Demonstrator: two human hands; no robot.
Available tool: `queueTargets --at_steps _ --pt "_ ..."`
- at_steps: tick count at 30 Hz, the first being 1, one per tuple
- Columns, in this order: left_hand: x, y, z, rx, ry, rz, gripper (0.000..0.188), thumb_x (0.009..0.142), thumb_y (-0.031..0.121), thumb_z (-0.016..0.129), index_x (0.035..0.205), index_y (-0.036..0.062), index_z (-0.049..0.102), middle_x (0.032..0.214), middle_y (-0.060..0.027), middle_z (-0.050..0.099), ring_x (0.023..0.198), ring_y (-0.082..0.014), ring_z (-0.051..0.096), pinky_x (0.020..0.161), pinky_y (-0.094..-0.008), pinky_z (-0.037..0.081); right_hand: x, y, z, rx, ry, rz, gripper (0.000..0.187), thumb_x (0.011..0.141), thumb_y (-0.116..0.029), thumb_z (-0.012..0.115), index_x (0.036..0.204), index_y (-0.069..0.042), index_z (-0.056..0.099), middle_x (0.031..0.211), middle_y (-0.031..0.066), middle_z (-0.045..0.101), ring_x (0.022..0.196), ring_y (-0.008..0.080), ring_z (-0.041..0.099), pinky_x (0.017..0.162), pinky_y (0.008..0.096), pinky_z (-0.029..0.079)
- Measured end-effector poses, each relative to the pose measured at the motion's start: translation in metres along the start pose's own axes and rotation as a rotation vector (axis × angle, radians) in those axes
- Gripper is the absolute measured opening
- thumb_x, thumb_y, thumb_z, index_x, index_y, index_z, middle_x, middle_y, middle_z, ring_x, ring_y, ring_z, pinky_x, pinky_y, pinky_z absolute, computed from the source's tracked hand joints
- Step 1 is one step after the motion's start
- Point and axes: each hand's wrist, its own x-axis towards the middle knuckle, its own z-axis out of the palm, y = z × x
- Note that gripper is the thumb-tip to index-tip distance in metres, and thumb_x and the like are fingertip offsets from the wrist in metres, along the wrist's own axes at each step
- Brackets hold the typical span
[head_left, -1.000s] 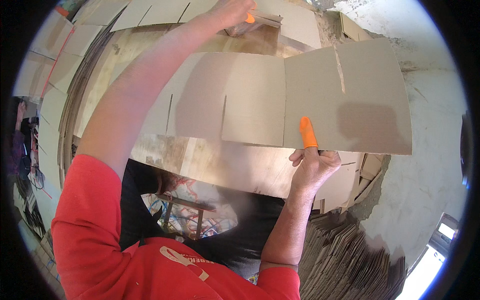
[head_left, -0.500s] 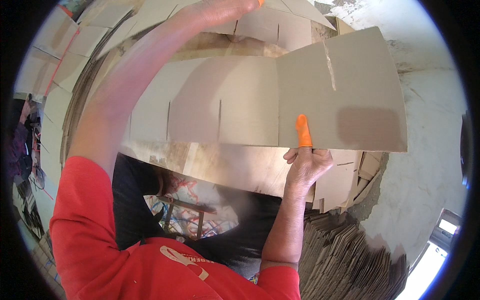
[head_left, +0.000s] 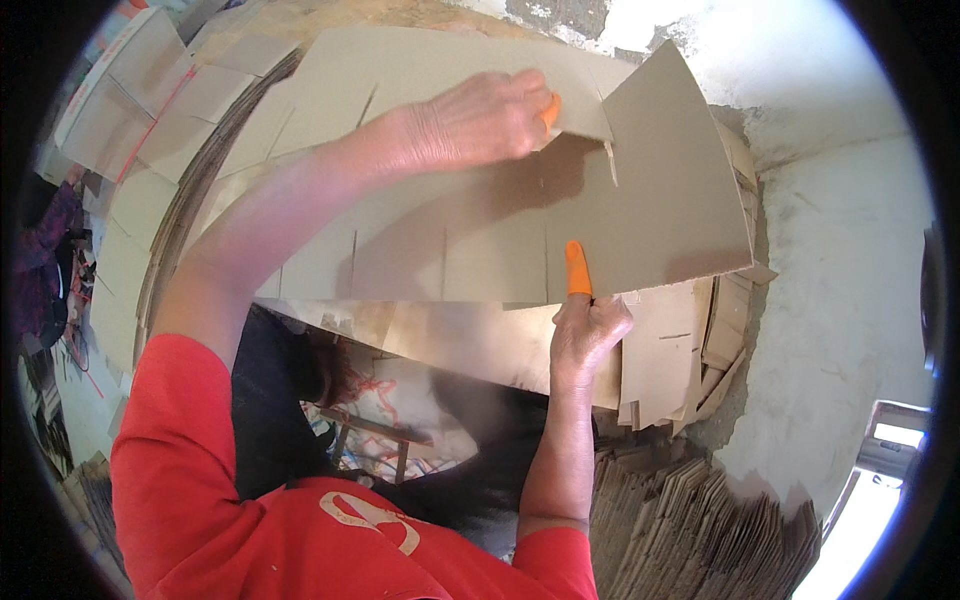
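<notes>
My right hand, an orange finger cot on its thumb, pinches the near edge of a slotted brown cardboard sheet. The right panel of this sheet is bent up from the rest. My left hand, also with an orange finger cot, is closed at the near edge of a second slotted cardboard sheet on the far side. A corner of that second sheet meets the slit in the right panel. My left forearm and its shadow cross the sheets, hiding part of where they overlap.
Below the sheets is a worn, light-coloured board. Stacked cardboard stands at the lower right, beside a stained wall. More cardboard panels lie at left. A small stool and tangled coloured strips are between my legs.
My left hand has come nearer from the far edge, and the second sheet now overlaps the first. My right hand and its sheet have shifted slightly left, with the right panel bent up more.
</notes>
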Motion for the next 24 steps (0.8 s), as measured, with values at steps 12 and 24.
queueTargets --at_steps 12,24 --pt "-0.013 0.064 -0.097 -0.547 -0.356 -0.228 0.006 0.072 0.001 0.063 0.071 -0.0027 0.059 0.071 -0.0132 0.059 0.076 -0.0250 0.059 0.070 -0.0367 0.052 0.015 -0.091 -0.060 -0.763 -0.360 -0.240 0.013 0.075 -0.005 0.059 0.071 0.008 0.056 0.068 0.0279 0.057 0.069 0.0428 0.060 0.061 0.0475 0.047" --pt "-0.076 0.101 -0.137 -0.537 -0.299 -0.292 0.035 0.078 0.024 0.069 0.097 -0.0015 0.055 0.104 -0.0142 0.057 0.100 -0.0298 0.052 0.092 -0.0403 0.042 0.075 -0.071 -0.031 -0.748 -1.048 0.209 0.021 0.072 -0.007 0.070 0.087 0.007 0.064 0.063 0.0159 0.063 0.049 0.0236 0.062 0.045 0.0333 0.049"
